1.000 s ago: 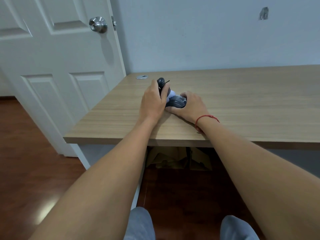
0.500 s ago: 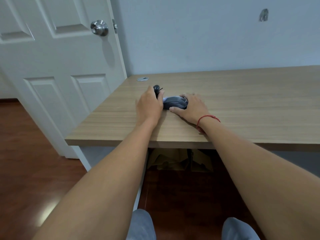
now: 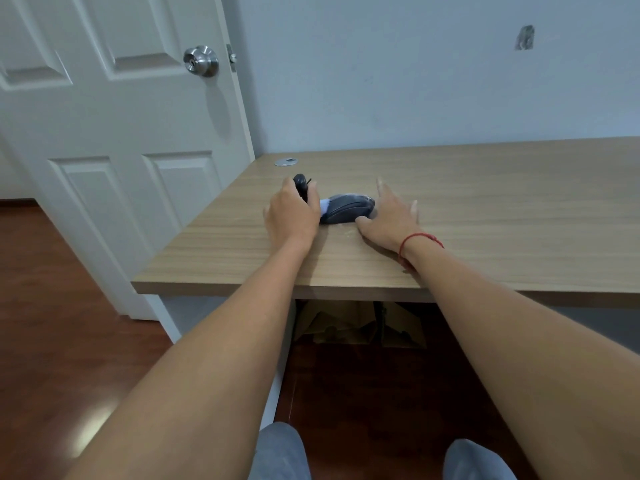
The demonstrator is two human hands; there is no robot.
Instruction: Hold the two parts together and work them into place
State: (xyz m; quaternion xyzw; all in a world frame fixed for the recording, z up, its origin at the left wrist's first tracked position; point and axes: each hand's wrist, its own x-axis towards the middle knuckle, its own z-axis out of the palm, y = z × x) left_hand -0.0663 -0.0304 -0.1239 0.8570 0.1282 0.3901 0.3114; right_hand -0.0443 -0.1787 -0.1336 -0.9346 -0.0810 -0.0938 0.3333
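Left hand [image 3: 292, 216] round black handle [image 3: 300, 183] (mouse [image 3: 348, 209] beside, right hand [image 3: 389, 220] spread)

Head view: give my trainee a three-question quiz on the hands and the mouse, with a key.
1. True or false: the right hand lies with fingers spread beside the dark mouse on the wooden desk.
2. What does the left hand grip?
A. the door knob
B. a small black object
C. a cardboard box
3. Fill in: a thin ____ cord circles the right wrist.

Key
1. True; the thumb touches the mouse's near edge.
2. B; the small black object sticks out above the curled fingers, just left of the mouse.
3. Red; the cord sits at the wrist.
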